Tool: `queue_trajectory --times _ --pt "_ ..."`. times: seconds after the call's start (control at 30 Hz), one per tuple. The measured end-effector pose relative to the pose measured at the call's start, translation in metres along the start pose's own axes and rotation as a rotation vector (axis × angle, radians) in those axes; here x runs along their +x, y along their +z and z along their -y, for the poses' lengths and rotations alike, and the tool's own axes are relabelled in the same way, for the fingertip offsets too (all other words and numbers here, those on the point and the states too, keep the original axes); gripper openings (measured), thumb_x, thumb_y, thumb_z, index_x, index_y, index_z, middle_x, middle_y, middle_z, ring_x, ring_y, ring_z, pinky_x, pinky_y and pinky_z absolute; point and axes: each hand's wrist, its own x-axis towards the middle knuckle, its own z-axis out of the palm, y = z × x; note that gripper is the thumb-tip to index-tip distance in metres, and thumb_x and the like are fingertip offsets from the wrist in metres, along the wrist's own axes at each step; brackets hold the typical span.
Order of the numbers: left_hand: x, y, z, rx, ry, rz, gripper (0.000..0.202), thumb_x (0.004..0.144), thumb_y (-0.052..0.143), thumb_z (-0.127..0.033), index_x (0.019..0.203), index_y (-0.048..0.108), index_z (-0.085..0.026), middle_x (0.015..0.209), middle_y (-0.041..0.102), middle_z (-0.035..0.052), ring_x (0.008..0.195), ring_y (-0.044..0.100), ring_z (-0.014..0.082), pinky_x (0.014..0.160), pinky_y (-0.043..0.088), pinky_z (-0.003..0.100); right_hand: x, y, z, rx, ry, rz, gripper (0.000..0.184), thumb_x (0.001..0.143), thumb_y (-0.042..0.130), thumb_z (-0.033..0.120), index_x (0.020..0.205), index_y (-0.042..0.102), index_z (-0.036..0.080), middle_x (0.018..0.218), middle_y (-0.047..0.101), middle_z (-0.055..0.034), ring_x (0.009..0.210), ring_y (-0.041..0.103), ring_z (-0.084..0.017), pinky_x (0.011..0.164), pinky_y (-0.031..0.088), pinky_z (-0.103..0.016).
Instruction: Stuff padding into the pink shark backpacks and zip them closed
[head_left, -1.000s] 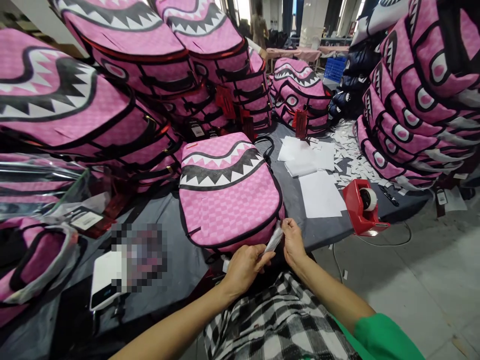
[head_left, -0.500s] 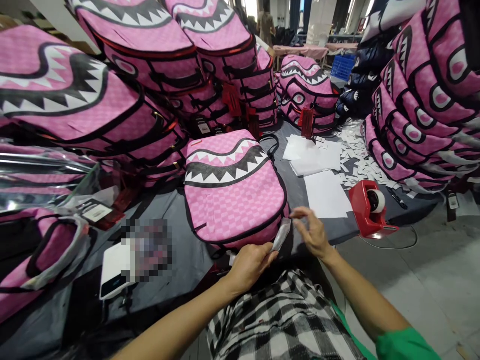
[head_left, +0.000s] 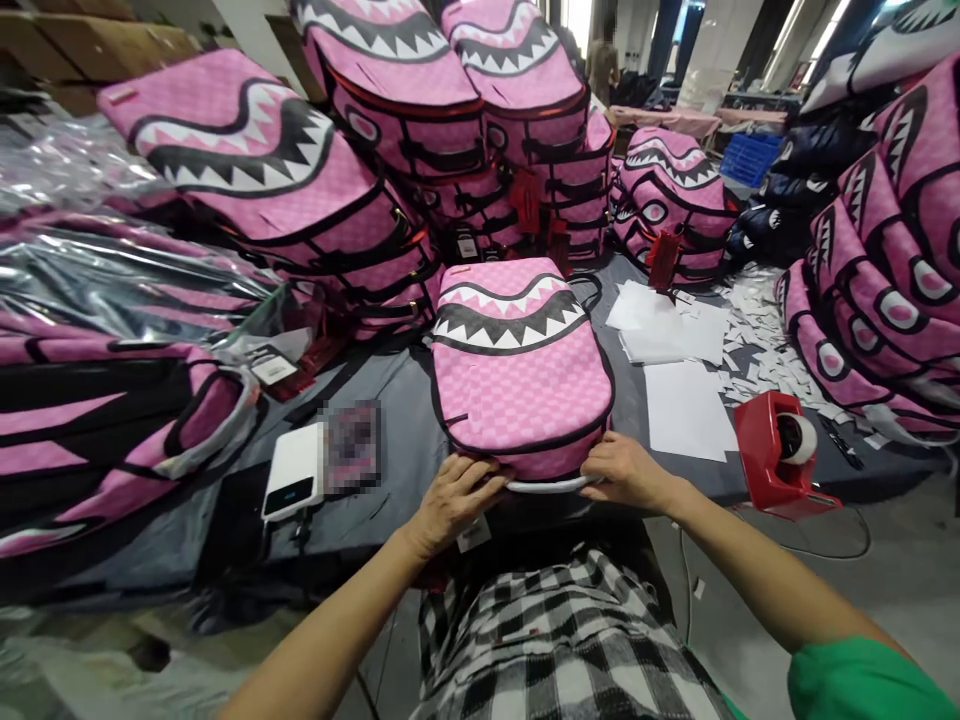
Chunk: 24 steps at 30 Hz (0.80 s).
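Observation:
A pink checkered backpack point(head_left: 525, 385) with a printed shark mouth lies flat in front of me, its near end at the table edge. Along that end runs a narrow whitish strip point(head_left: 549, 485), which looks like a wrapped handle. My left hand point(head_left: 461, 495) is closed at the strip's left end, with its fingertips against the bag. At the other end my right hand point(head_left: 626, 470) pinches the strip by the bag's corner. Part of each grip is hidden behind the fingers. A white tag point(head_left: 474, 533) hangs below my left hand.
Stacks of pink backpacks point(head_left: 247, 150) stand at the left and back, with more point(head_left: 892, 290) at the right. A red tape dispenser point(head_left: 772, 455), paper sheets point(head_left: 688, 410) and scattered white slips point(head_left: 757, 330) lie to the right. A white device point(head_left: 294, 470) sits left. Someone point(head_left: 602, 60) stands far off.
My right hand has come in from beside the bag and closed on the strip's right end. The left hand has shifted to its left end. The strip now lies straight along the bag; the view has turned left.

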Motion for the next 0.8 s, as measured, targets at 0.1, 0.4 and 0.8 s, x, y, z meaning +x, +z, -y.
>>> queue_trajectory --times 0.1,0.4,0.8 --pt "0.021 -0.005 -0.009 -0.089 -0.02 0.148 0.026 0.098 0.058 -0.038 0.117 0.067 -0.023 0.102 0.072 0.0065 0.097 0.06 0.019 0.092 0.042 0.034 0.002 -0.005 0.0 0.069 0.015 0.008 0.024 0.097 0.058 0.037 0.085 0.065 0.019 0.07 0.066 -0.0013 0.064 0.056 -0.014 0.072 0.037 -0.031" --pt "-0.016 0.022 0.019 -0.279 -0.051 0.494 0.039 0.102 0.042 -0.015 0.128 0.065 -0.032 0.116 0.074 0.0042 0.106 0.064 0.0141 0.092 0.043 0.028 0.004 -0.002 0.004 0.028 0.124 0.032 0.036 0.099 0.053 0.052 0.089 0.069 0.021 0.07 0.069 -0.0025 0.062 0.058 -0.016 0.071 0.036 -0.031" --pt "0.0 -0.015 0.019 -0.25 -0.048 0.181 0.027 0.102 0.044 -0.016 0.112 0.068 -0.02 0.101 0.075 0.0055 0.094 0.069 0.0163 0.089 0.057 0.034 0.002 0.023 0.012 -0.371 0.036 -0.111 0.013 0.09 0.056 0.02 0.08 0.063 0.019 0.065 0.063 -0.0026 0.063 0.053 -0.016 0.068 0.033 -0.034"
